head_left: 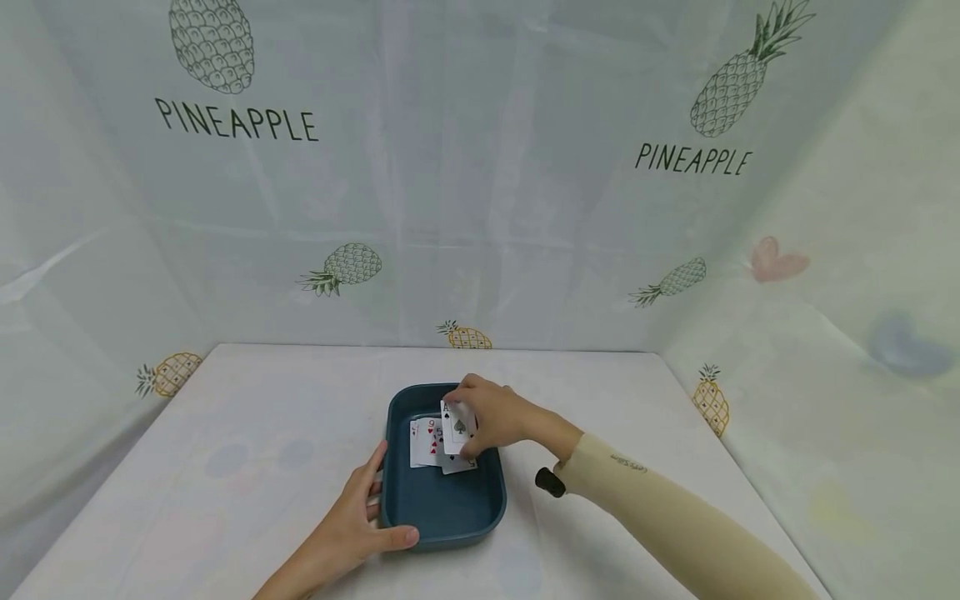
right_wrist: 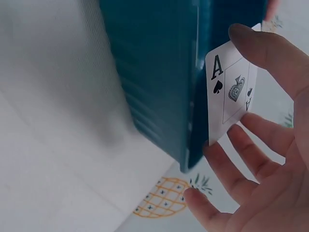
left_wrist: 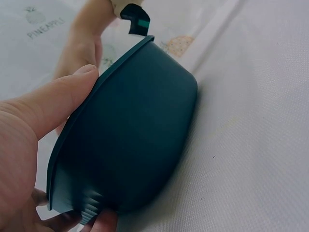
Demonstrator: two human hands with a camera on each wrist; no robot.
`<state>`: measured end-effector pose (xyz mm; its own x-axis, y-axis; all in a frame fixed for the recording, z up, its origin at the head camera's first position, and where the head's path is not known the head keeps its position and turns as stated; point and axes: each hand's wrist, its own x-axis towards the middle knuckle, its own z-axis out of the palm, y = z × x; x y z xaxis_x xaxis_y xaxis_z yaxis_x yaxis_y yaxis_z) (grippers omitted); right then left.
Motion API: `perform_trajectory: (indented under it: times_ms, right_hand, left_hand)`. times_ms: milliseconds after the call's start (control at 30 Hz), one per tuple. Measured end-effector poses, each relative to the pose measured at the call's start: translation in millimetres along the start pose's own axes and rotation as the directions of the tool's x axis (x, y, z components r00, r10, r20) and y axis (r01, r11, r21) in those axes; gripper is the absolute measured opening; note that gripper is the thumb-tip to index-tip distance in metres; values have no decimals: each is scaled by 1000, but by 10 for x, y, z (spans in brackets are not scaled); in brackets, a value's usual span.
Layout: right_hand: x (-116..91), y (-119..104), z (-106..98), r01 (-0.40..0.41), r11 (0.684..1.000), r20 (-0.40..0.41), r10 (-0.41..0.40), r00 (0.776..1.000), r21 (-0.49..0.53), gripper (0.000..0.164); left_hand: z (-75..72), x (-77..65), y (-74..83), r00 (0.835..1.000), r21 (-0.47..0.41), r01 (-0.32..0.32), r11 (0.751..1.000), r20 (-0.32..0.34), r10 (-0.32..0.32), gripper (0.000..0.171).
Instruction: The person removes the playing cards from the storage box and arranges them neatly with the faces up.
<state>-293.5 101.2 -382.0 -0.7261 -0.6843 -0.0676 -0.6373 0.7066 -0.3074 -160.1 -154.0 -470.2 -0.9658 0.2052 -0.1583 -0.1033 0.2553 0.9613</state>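
A dark teal plastic tray (head_left: pixel 442 504) with raised walls stands on the table. Along its left side, my left hand (head_left: pixel 356 510) grips it; the left wrist view shows the thumb over the rim and fingertips against the tray's outer wall (left_wrist: pixel 135 106). My right hand (head_left: pixel 497 413) is over the tray's right side, pinching an ace of spades (right_wrist: pixel 231 92) between thumb and fingers, face showing. Under that card, several playing cards (head_left: pixel 423 450) lie face up and overlapping on the tray floor, partly hidden by the ace and the right hand.
A white patterned cloth (head_left: pixel 285 400) covers the table. Pale sheeting printed with pineapples (head_left: pixel 450 208) rises behind and at both sides. A small black device (head_left: pixel 551 482) sits at the right wrist, below the beige sleeve (head_left: pixel 660 508).
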Motion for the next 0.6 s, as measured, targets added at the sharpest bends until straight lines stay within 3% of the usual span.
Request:
perform_trajectory:
  times_ms: [233, 600]
  right_hand:
    - [-130, 81, -140, 6, 1000, -32, -5, 999, 25, 84]
    - [-322, 389, -232, -64, 997, -85, 68, 994, 45, 83]
  left_hand:
    - [7, -7, 24, 1000, -19, 6, 1000, -3, -6, 129]
    - [-8, -13, -6, 1000, -41, -6, 999, -10, 6, 129]
